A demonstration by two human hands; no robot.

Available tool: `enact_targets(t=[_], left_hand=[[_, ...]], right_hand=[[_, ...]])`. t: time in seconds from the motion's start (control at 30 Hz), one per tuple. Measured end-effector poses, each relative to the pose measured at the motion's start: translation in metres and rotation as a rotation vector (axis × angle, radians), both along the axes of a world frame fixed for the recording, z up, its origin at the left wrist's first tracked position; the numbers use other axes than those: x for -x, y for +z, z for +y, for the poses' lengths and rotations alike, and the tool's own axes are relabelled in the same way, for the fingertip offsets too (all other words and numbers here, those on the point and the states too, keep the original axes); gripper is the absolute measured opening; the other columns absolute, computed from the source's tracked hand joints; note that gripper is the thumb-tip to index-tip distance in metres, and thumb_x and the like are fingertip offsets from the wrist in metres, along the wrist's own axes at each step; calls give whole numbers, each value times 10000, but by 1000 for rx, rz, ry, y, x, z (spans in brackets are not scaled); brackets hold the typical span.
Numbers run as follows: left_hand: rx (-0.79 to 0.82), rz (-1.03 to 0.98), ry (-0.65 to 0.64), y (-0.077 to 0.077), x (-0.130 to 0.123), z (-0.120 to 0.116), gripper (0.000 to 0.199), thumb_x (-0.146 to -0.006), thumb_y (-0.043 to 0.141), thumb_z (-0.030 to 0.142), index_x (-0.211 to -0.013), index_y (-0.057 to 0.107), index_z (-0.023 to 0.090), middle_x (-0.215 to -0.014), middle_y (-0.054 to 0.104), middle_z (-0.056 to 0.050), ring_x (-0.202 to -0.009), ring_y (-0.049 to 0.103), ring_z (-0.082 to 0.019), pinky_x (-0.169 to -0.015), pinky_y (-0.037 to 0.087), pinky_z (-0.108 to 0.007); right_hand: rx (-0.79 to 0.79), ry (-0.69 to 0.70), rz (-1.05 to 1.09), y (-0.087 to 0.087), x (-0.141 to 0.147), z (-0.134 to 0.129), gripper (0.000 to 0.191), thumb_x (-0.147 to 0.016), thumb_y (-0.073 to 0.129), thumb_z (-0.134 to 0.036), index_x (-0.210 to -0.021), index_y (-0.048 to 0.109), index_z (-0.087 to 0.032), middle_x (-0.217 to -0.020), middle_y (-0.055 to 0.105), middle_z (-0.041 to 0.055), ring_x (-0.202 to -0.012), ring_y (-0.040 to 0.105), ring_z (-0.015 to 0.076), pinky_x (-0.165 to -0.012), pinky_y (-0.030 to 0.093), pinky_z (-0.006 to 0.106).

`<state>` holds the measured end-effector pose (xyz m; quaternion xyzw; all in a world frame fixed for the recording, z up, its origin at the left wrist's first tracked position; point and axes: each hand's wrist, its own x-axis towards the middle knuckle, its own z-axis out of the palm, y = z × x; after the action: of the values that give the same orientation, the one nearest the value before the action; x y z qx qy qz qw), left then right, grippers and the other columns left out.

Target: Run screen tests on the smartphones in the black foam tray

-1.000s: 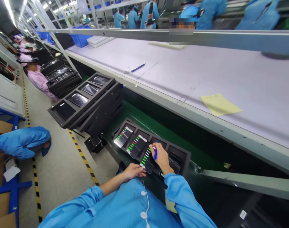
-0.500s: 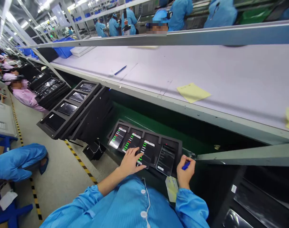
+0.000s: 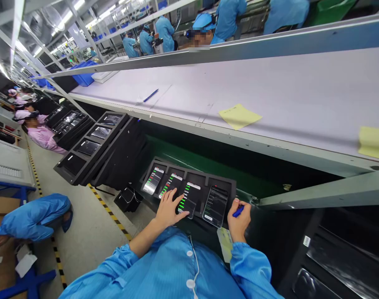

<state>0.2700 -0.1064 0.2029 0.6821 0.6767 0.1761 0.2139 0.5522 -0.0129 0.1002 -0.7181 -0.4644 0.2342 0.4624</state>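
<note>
Legible text: none | phones [image 3: 191, 198]: coloured lines, too small to read | note [image 3: 240, 116]: faint writing, illegible | label [image 3: 306, 241]: dark marks, unreadable

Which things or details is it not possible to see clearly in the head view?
In the head view:
Second lit phone from the left: lower part hidden by the left hand.
Blue pen: partly hidden by the right hand.
Tray phone nearest that hand: screen text too small.
Dark device at lower right: cut off by the bottom edge.
</note>
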Motion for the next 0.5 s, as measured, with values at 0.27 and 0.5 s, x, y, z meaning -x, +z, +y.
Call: enact_targets(t=[0.27,0.5], left_hand=[[7,-29,-36,2,-9,4,579,-995,736,557,-1504,677,286,-1580,611,-145,-1489,520,-365,-1353,269,-612],[-139,-92,371,1,26,-6,318,-1059,582,436,-1260,746,253,-1320,741,-141,-1311,648,-325,-1204,458,-517]], right_hand=[[-5,17,18,-5,1,2,661,-990,368,-911,-977,495,-262,-952,664,128,-906,659,318,-837,511,449],[-5,42,4,-6,1,2,611,-1025,390,-832,-1041,547,-242,-994,670,139,-949,661,327,-865,517,459]])
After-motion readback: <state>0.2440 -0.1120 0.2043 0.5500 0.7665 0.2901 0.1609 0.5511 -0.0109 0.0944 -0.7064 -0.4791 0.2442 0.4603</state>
